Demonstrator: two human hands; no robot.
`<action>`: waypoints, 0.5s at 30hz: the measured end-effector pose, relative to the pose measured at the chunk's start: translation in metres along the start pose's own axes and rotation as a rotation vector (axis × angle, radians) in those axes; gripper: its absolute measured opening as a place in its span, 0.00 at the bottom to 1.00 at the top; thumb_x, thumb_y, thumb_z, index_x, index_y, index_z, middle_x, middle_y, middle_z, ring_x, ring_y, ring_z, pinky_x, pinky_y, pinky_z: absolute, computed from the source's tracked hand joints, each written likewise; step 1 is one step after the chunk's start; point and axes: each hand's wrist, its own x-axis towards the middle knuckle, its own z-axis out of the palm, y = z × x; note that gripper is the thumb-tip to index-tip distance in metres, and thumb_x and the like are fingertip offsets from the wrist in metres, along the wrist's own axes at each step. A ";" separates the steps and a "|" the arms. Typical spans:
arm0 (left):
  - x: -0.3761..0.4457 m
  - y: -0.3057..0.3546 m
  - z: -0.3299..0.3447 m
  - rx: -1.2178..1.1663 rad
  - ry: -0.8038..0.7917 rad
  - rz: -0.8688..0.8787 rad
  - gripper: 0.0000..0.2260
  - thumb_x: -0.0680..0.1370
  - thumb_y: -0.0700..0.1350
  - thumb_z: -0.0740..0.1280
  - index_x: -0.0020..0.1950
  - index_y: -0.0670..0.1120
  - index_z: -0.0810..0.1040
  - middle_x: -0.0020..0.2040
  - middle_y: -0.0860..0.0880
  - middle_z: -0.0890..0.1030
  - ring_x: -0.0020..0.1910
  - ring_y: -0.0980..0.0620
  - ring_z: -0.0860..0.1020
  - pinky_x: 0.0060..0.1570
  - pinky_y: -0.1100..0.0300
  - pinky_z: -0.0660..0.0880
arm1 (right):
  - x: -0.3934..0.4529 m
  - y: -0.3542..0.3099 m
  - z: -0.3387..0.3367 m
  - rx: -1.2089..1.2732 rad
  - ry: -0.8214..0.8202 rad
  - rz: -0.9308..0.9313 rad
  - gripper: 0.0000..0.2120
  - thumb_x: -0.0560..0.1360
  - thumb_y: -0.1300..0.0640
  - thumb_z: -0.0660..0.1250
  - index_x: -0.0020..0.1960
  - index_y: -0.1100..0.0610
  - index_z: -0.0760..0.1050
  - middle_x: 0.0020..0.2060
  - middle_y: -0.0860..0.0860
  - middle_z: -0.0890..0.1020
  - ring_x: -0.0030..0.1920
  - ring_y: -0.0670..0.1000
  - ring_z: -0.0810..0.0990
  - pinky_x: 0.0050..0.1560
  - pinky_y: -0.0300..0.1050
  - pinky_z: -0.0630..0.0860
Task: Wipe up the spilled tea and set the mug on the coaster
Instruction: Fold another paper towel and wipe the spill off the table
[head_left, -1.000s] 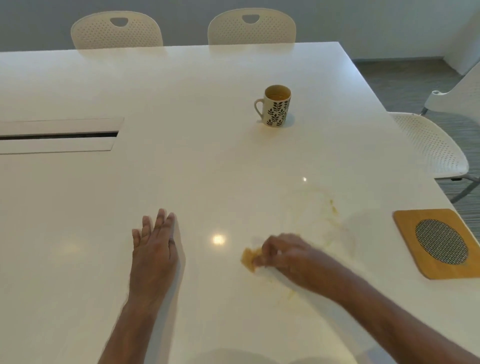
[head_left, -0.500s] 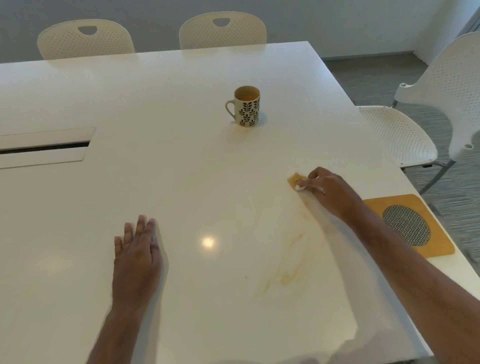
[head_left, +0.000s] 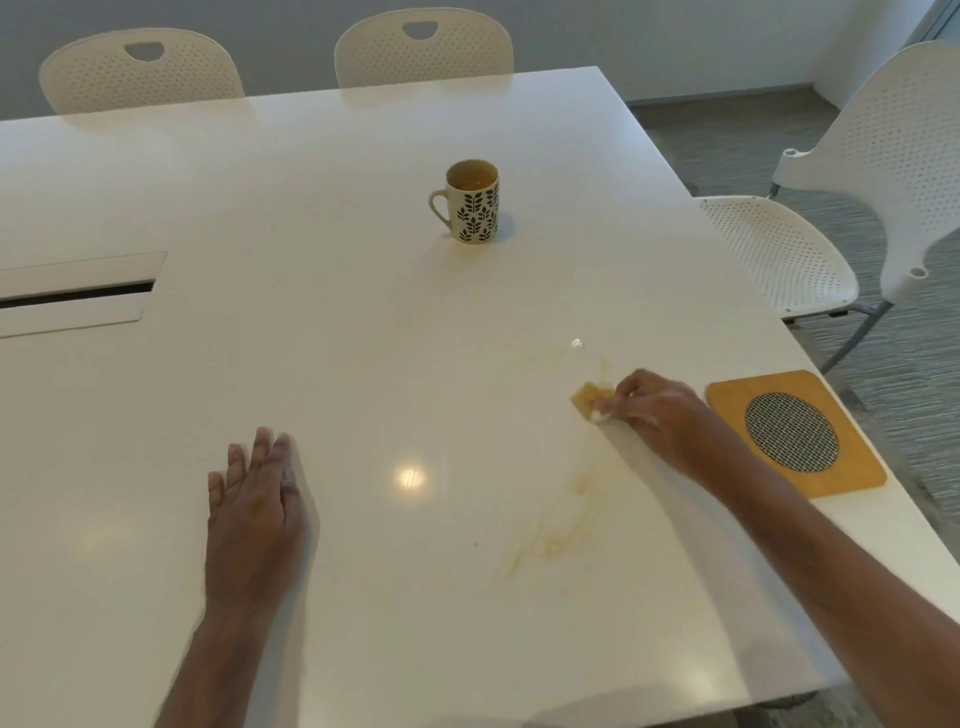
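Note:
A cream mug with a black leaf pattern stands upright on the white table, tea inside, handle to the left. My right hand grips a tea-stained wad of tissue and presses it on the table just left of the wooden coaster. Thin yellowish tea streaks smear the tabletop below the tissue, with a small drop to their left. My left hand rests flat on the table, fingers straight, well to the left of the spill.
A cable slot is set into the table at the left. Two white perforated chairs stand at the far side and another at the right. The coaster lies close to the table's right edge.
My right hand swept the tissue from the near middle of the table up and right toward the coaster, leaving streaks behind. The left hand stayed flat. The camera view shifted.

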 end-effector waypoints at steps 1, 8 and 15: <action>0.000 0.000 0.000 0.001 0.001 -0.002 0.21 0.86 0.39 0.58 0.80 0.45 0.70 0.83 0.47 0.64 0.84 0.42 0.59 0.83 0.44 0.51 | 0.003 0.004 -0.002 -0.007 0.041 0.038 0.13 0.77 0.69 0.72 0.57 0.57 0.87 0.47 0.54 0.81 0.41 0.58 0.83 0.46 0.48 0.77; 0.000 -0.001 0.001 -0.004 0.001 0.007 0.21 0.87 0.40 0.56 0.80 0.44 0.70 0.83 0.46 0.64 0.84 0.42 0.59 0.83 0.43 0.50 | -0.047 -0.039 0.030 0.018 0.011 -0.172 0.10 0.77 0.63 0.73 0.56 0.53 0.88 0.44 0.52 0.81 0.40 0.55 0.79 0.43 0.48 0.75; 0.000 -0.003 0.002 -0.027 0.022 0.019 0.27 0.82 0.48 0.49 0.80 0.45 0.70 0.83 0.47 0.65 0.83 0.42 0.60 0.83 0.44 0.51 | -0.065 -0.026 0.030 0.023 -0.162 -0.351 0.12 0.78 0.61 0.73 0.59 0.50 0.86 0.49 0.50 0.82 0.47 0.53 0.81 0.51 0.48 0.77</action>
